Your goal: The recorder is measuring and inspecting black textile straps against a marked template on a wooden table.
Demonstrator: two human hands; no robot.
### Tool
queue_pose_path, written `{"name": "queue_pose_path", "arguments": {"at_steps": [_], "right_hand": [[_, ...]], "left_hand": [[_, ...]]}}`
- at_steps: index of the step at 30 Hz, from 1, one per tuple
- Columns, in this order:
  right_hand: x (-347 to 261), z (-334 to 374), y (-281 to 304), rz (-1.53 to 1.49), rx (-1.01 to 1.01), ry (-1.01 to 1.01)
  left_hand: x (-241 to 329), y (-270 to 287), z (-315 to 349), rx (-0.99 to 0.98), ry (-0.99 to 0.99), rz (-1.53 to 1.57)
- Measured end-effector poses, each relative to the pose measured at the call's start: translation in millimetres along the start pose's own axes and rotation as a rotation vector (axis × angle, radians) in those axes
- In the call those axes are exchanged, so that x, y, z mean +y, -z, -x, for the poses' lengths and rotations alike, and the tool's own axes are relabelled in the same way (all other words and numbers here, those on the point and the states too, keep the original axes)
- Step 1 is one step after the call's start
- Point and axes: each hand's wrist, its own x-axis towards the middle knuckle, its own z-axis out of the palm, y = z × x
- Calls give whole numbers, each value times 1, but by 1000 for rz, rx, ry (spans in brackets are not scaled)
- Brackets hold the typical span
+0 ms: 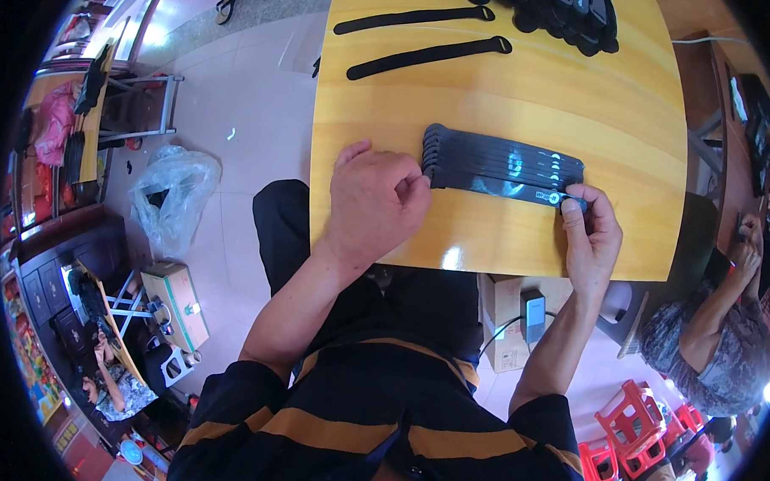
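A row of overlapping black straps (481, 155) with rounded loop ends at the left lies fanned on the yellow wooden table (390, 105). My left hand (374, 202) is closed, thumb and forefinger pinching the left end of the nearest strap (505, 190). At its other end, beside a small white printed mark, my right hand (595, 239) grips the same strap between thumb and fingers. Farther off lie two single black straps, one (410, 22) behind the other (429, 58), each with a slotted end at the right.
A heap of black straps (571, 22) sits at the table's far right. On the floor to the left are a clear plastic bag (173, 199) and a carton (175, 305). Red stools (633, 423) stand at lower right. A co-worker's arm (713, 311) is beyond the table's right side.
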Motion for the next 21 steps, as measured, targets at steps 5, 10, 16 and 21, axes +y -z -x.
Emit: {"name": "queue_pose_path", "arguments": {"at_steps": [5,10,16,21], "right_hand": [[2,-1,0,8,7,21],[2,-1,0,4,9,4],[1,-1,-1,13,11,11],[1,-1,-1,9,15,13]], "left_hand": [[0,0,0,-5,1,-4],[-3,-2,1,-1,-11,-7],[-2,-3,0,-2,-7,-17],[-2,-4,1,4,-9,-12]]}}
